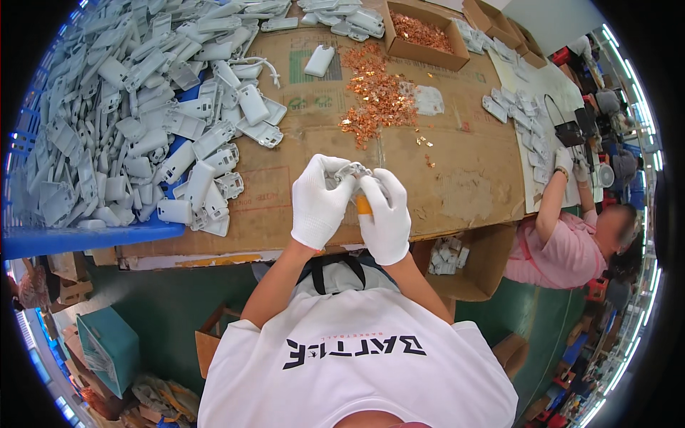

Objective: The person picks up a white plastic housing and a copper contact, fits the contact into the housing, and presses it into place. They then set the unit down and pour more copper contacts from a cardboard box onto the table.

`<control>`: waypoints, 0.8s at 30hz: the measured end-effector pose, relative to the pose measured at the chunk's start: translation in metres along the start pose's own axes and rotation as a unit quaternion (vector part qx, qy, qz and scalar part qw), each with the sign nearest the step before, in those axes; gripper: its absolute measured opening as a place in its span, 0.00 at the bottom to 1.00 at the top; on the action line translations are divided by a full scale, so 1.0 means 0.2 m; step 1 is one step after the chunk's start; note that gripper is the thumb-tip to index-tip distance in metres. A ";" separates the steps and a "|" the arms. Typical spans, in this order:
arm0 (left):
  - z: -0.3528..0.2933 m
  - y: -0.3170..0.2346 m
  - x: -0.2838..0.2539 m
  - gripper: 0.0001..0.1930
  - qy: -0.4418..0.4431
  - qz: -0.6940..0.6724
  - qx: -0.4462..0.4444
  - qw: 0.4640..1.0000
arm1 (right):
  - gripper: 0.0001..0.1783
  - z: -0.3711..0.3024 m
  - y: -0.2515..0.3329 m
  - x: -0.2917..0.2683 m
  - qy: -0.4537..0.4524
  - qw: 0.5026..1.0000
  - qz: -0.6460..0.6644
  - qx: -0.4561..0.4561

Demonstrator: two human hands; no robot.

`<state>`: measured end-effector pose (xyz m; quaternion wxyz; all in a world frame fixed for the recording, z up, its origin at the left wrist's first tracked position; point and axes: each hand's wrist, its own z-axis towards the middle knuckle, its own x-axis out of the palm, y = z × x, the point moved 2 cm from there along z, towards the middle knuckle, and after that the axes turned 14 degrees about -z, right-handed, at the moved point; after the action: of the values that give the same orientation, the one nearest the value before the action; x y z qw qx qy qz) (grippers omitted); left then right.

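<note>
My two hands, in white knit gloves, meet over the near edge of the cardboard-covered table. Between their fingertips is a small whitish plastic housing [351,171], partly covered by the gloves. My left hand [314,207] is closed on its left side. My right hand [387,221] is closed on the right side. A yellow-orange piece [364,205] shows below the right fingers; whether it is a tool handle or a finger covering, I cannot tell. Beyond the hands lies a loose heap of small copper-coloured metal pieces [378,100], with a translucent plastic bag [429,100] beside it.
A large heap of white plastic housings [135,128] fills a blue crate [93,240] at left. One housing [320,60] lies apart. A cardboard box [428,36] holds copper pieces; another box [478,264] below the edge holds white parts. At right, a co-worker in pink [564,242] works.
</note>
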<state>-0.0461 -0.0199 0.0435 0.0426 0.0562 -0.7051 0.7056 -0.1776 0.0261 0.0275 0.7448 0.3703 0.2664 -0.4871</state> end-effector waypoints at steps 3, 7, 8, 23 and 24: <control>-0.01 0.01 0.01 0.06 0.003 -0.015 -0.009 1.000 | 0.30 -0.01 -0.01 0.00 0.006 0.998 -0.056 -0.038; -0.03 0.00 0.02 0.06 -0.014 0.013 -0.012 1.000 | 0.30 0.00 -0.01 -0.01 0.004 0.992 -0.107 -0.062; -0.03 0.01 0.02 0.06 -0.017 0.009 -0.018 1.000 | 0.28 0.01 -0.01 -0.03 -0.010 0.990 -0.108 -0.088; -0.04 0.00 0.01 0.19 0.024 -0.108 -0.086 0.990 | 0.21 0.03 -0.09 -0.05 0.067 0.992 -0.011 -0.105; -0.07 -0.01 0.01 0.19 0.023 -0.108 -0.088 0.990 | 0.21 0.04 -0.10 -0.05 0.070 0.992 -0.011 -0.105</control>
<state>-0.0484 -0.0067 0.0449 0.1394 0.1124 -0.7528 0.6334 -0.1985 0.0194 0.0341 0.7538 0.3203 0.3713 -0.4374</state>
